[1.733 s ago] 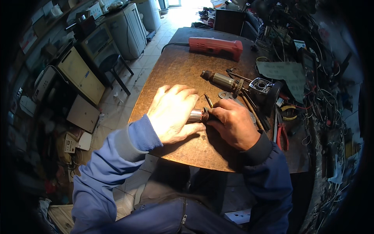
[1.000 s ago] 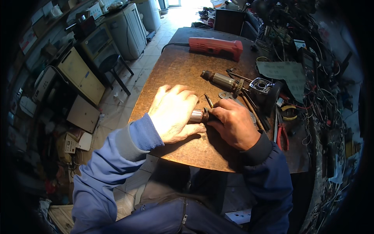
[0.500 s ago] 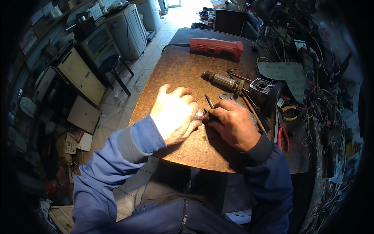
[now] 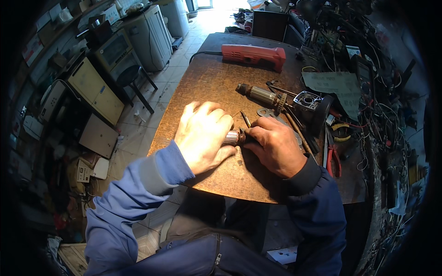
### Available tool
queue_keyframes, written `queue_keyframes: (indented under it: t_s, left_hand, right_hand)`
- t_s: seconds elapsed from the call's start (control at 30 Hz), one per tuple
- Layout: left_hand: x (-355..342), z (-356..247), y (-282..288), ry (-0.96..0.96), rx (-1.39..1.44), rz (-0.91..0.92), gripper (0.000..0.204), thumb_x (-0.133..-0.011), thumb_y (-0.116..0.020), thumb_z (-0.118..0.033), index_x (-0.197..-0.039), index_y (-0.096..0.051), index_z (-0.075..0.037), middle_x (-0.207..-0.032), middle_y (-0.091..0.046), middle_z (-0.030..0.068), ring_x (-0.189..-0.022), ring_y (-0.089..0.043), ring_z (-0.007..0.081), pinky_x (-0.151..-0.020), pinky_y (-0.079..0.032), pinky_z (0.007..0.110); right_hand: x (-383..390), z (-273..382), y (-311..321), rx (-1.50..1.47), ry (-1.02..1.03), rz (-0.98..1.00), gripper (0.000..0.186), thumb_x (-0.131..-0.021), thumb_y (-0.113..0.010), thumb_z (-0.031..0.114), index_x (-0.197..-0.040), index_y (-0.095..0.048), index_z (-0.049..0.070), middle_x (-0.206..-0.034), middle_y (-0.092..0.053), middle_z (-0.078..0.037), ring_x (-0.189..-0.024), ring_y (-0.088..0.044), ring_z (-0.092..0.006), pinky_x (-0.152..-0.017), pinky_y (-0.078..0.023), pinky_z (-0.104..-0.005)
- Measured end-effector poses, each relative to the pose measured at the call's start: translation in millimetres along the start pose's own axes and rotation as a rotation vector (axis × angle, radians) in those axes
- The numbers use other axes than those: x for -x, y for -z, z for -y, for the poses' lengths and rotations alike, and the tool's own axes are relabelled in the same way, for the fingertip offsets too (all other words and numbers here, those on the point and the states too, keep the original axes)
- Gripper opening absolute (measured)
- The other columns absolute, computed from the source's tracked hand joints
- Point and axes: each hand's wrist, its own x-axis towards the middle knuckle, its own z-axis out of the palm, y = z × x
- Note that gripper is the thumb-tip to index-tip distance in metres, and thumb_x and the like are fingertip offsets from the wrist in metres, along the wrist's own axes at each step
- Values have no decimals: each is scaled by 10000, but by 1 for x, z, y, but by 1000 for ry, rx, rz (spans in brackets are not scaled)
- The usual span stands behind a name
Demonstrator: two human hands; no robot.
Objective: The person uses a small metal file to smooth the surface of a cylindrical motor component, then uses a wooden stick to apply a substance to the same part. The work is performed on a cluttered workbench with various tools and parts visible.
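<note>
My left hand (image 4: 202, 135) curls over a small motor armature (image 4: 232, 137) lying low over the wooden table. Its steel core and copper winding show between my two hands; the left end is hidden under my palm. At the armature's right end, my right hand (image 4: 277, 146) is closed, thumb and forefinger pinched together, and its fingertips cover that end. A slim pointed tool (image 4: 246, 119) lies just beyond the right forefinger, its lower end hidden there. Farther back rests a larger armature (image 4: 261, 95) with a gear. Beside it is a metal gear housing (image 4: 308, 100).
A red power-tool body (image 4: 253, 55) with a black cord lies at the table's (image 4: 195, 83) far end. Red-handled pliers (image 4: 333, 158) and several rods are to the right. Tangled wires (image 4: 375, 106) crowd the right side. A dark stool (image 4: 131, 76) stands left on the tiled floor.
My left hand has shifted slightly left and its thumb has opened outward, baring more of the armature's steel core. My right hand stays at the armature's right end. The view moved slightly.
</note>
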Motion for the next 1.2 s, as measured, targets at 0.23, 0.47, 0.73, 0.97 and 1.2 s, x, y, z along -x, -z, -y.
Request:
queue_keyframes:
  t_s: [0.23,0.47,0.73,0.97,1.2]
  left_hand:
    - [-4,2,1,9,-63,98,385,-944,-785,-423,-1068,-766,-59,-1194,-764,139,-1281,-657,347,-1084,-445,580]
    - [-1,4,-2,-36,-24,-5,367,-896,-837,-381,-1097,-765,-82,-1200,-762,110,-1286,-651,342,-1098,-439,560]
    - [-3,3,4,-17,50,1,366,-890,-834,-370,-1097,-773,-75,-1205,-767,106,-1293,-654,351,-1092,-444,569]
    - [-4,-4,3,44,-45,82,398,-934,-781,-412,-1075,-780,-40,-1194,-757,156,-1306,-647,358,-1119,-412,652]
    - [0,9,-3,-65,-79,53,421,-841,-883,-369,-1104,-754,-67,-1188,-760,116,-1304,-649,360,-1108,-438,557]
  right_hand:
    - [0,0,-1,0,1,-13,256,-770,-890,102,-963,-738,32,-937,-659,-113,-939,-682,-346,-803,-574,-465]
    - [0,1,0,7,0,-17,268,-767,-892,108,-978,-744,34,-936,-658,-111,-935,-681,-343,-796,-573,-465]
    - [1,-1,0,3,-13,14,268,-791,-896,97,-1010,-758,28,-977,-680,-123,-935,-685,-353,-805,-563,-448]
    - [1,-2,0,-4,-4,9,270,-795,-895,102,-1016,-761,24,-965,-675,-128,-923,-682,-361,-800,-560,-452]
    - [-1,0,-3,-3,11,-20,243,-769,-893,114,-925,-726,31,-925,-654,-115,-928,-679,-347,-793,-571,-471]
